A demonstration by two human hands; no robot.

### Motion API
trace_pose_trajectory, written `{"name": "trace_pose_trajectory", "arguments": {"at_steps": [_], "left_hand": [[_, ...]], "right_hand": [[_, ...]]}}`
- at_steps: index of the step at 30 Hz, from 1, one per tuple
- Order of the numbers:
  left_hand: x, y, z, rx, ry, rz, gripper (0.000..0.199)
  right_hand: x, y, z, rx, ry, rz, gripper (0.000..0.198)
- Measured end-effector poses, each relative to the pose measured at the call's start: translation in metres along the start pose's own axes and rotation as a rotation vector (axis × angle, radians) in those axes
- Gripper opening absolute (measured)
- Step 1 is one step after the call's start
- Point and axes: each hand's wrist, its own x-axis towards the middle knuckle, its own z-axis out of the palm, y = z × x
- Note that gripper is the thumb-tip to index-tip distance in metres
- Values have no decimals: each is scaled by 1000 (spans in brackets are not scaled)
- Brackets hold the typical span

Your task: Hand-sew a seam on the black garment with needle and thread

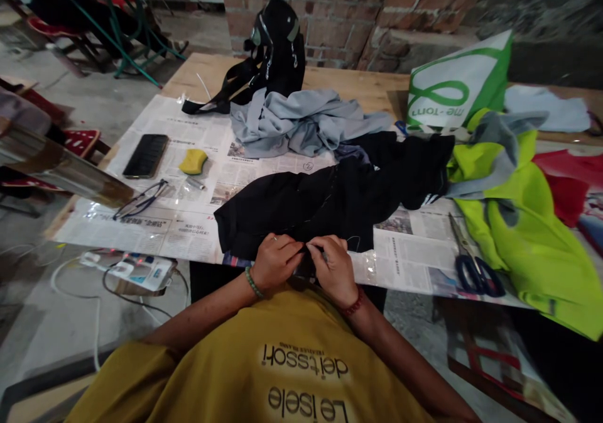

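Note:
A black garment (292,203) lies spread over the newspaper at the table's front edge, with pale stitch-like lines running across it. My left hand (276,264) is closed, pinching the near edge of this cloth between thumb and fingers. Close beside it, my right hand (332,271) is closed in a pinch at the same edge; whatever is between its fingertips is too small to make out. A thin light thread (362,243) curls on the black cloth just right of my right hand. Fingertips of both hands nearly meet.
Scissors (473,266) lie to the right, beside a neon-yellow garment (527,203). Grey cloth (306,121), a black bag (280,52) and a green-white bag (459,90) stand behind. Leftward are a phone (146,156), sponge (193,161), glasses (141,200) and bottle (70,165). A power strip (136,269) hangs low.

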Motion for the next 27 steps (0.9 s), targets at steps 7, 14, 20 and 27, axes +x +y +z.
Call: {"name": "trace_pose_trajectory", "arguments": {"at_steps": [7,14,20,27], "left_hand": [[0,0,-3,-73,-41,-35,16],[-1,-1,-1,-73,-45,-21,16],[-1,-2,0,-78,-26,-15,15],[0,-2,-1,-93,-41,12,16]], "right_hand": [[3,7,4,342,29,327,15],[10,3,2,530,48,361,15],[11,2,-1,469,-47,367,15],[11,0,-2,484,33,336,13]]}}
